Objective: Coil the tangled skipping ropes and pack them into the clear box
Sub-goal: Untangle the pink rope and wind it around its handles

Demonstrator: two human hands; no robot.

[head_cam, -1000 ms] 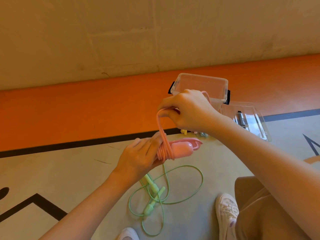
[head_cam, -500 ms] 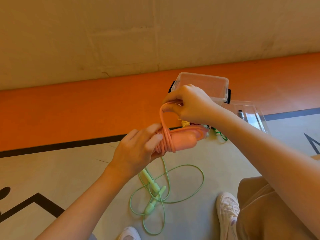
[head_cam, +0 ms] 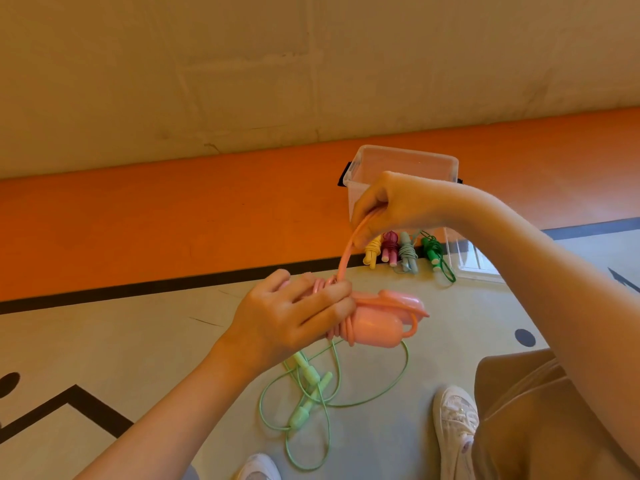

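The person is crouched over the floor, wrapping the pink rope [head_cam: 375,320] round its own two handles. The left hand [head_cam: 294,317] grips the bundle, fingers curled over the wound turns and pressing them against the handles. The right hand [head_cam: 391,206] is raised above and a little beyond it, pinching the free loop of pink cord and holding it taut, so the strand runs down in a curve from those fingers to the wraps under the left hand. To my eye only that short loop is left to wind or tuck, so this rope looks nearly finished.

Further off, against the black line on the floor, four small bundles lie side by side already coiled: a yellow one [head_cam: 372,252], a dark pink one [head_cam: 390,247], a grey-blue one [head_cam: 408,254] and a green one [head_cam: 433,252], the last with a loop of cord trailing loose. They sit just in front of the clear box [head_cam: 401,164], which stands open and, as far as I can tell through its walls, holds no rope yet. What looks like its lid [head_cam: 479,263] lies beside it.

Below the hands, the light green rope [head_cam: 311,386] sprawls on the floor, handles and cord loose and uncoiled. So that one is untouched, and the packing has not begun
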